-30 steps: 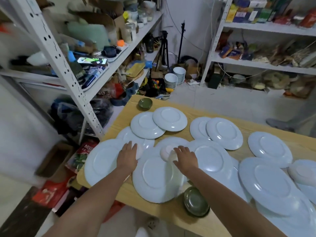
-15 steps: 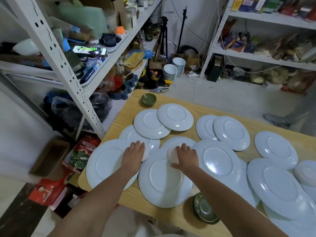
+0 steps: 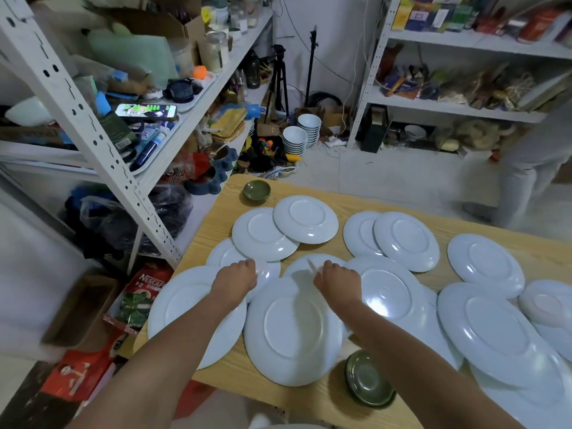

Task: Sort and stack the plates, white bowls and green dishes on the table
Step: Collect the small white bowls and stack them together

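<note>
Many white plates lie spread and overlapping on the wooden table (image 3: 216, 218), among them a large one (image 3: 294, 329) in front of me and another (image 3: 185, 308) at the left edge. My left hand (image 3: 236, 278) is closed over a small white bowl (image 3: 264, 270) resting on the plates. My right hand (image 3: 335, 278) grips a second small white bowl (image 3: 311, 266), tipped up on its edge. One green dish (image 3: 257, 191) sits at the far left corner. A short stack of green dishes (image 3: 368, 382) sits near the front edge. An overturned white bowl (image 3: 548, 301) lies at the right.
A crowded metal shelf unit (image 3: 102, 144) stands close to the table's left side. Two stacks of white bowls (image 3: 295, 139) sit on the floor beyond the table, next to a tripod (image 3: 278, 78). A person (image 3: 526, 174) stands at the far right. Boxes (image 3: 139, 301) lie on the floor at left.
My right hand has tipped its small white bowl up off the plate. My left hand stays on its bowl. The view has shifted slightly.
</note>
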Motion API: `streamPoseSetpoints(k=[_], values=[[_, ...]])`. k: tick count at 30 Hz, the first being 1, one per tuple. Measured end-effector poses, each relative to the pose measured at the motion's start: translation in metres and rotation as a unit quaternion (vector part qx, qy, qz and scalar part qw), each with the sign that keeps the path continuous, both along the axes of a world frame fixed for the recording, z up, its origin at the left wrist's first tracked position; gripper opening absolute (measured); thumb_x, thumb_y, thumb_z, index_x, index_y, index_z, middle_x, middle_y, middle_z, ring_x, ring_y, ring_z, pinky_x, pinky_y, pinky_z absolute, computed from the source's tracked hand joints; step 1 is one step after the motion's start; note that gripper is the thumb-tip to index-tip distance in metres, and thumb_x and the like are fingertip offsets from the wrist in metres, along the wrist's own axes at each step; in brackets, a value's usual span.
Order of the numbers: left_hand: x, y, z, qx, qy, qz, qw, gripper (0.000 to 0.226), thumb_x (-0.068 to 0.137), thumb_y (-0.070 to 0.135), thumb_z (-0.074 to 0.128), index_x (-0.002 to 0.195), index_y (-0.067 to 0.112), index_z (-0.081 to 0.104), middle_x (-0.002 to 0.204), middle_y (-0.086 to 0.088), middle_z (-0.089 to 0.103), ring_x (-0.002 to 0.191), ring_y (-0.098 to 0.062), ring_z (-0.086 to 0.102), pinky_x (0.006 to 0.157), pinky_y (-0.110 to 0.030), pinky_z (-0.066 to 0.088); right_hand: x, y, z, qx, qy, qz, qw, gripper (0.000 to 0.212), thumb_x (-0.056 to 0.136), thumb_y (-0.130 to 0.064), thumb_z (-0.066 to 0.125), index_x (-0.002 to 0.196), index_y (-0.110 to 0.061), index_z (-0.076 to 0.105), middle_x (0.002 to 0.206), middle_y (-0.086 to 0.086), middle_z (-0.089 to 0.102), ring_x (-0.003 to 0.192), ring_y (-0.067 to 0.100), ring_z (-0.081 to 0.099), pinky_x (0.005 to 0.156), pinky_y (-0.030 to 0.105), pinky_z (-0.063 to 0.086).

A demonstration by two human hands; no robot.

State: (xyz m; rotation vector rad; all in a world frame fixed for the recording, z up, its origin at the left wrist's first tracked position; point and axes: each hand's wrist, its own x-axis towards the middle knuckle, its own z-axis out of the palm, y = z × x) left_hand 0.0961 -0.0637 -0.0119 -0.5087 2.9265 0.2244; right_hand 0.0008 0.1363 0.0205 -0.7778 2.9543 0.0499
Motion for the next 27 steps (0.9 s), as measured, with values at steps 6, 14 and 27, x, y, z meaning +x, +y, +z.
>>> streamPoseSetpoints(k=[6, 14, 27], values=[[-0.005, 0.009, 0.024, 0.173, 0.092, 0.294, 0.936, 0.031, 0.098, 0.017, 0.042, 0.091, -0.008, 0.059, 0.095, -0.023, 0.064, 0.088, -0.036, 0.062, 0.064, -0.032, 0.041, -0.014, 0.039, -0.007, -0.065, -0.105, -0.223, 0.967, 0.025, 0.091, -0.006, 0.039, 0.100, -0.008, 0.062, 0.101, 0.006, 0.067, 0.095, 0.025, 0.065, 0.071, 0.025, 0.039], [-0.022, 0.045, 0.025, 0.325, 0.078, 0.440, 0.833, 0.030, 0.092, 0.004, 0.042, 0.116, -0.009, 0.056, 0.119, -0.027, 0.060, 0.104, -0.043, 0.060, 0.087, -0.044, 0.052, -0.025, 0.122, -0.013, -0.255, -0.221, -0.401, 0.852, 0.016, 0.090, -0.012, 0.048, 0.074, -0.010, 0.049, 0.088, 0.008, 0.056, 0.080, 0.024, 0.053, 0.073, 0.029, 0.043], [-0.059, 0.291, 0.065, 0.538, 0.077, 0.371, 0.753, 0.020, 0.093, 0.010, 0.057, 0.106, -0.005, 0.060, 0.100, -0.016, 0.060, 0.087, -0.040, 0.066, 0.039, -0.030, 0.052, -0.027, 0.336, -0.018, -0.350, -0.186, -0.488, 0.777, 0.025, 0.084, -0.010, 0.048, 0.095, 0.004, 0.067, 0.100, 0.020, 0.070, 0.095, 0.038, 0.064, 0.070, 0.032, 0.042]])
